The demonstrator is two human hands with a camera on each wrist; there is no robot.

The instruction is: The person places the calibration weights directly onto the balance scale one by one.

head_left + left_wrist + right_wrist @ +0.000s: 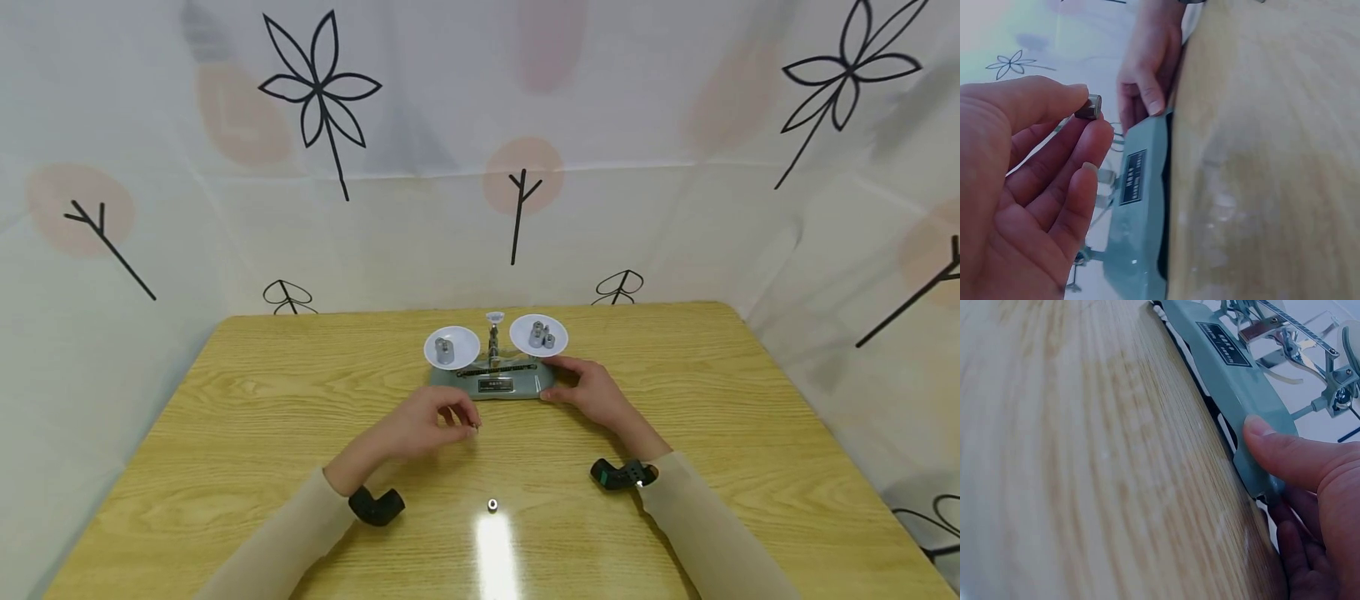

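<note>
My left hand (423,423) pinches a small metal cylinder weight (1090,107) between thumb and index finger, in front of the balance scale (525,385). The other left fingers are loosely bent. My right hand (596,393) holds the right end of the scale's grey-green base (1235,394), thumb on the front and fingers round the far side. On the left white pan (468,340) stand metal weights (446,352), and several more weights (537,335) stand on the right pan (558,332).
Another small metal weight (492,505) stands on the wooden table (300,400), nearer to me than the scale. A white patterned cloth (420,242) hangs behind the table and at its sides. Each wrist wears a black strap device (618,474).
</note>
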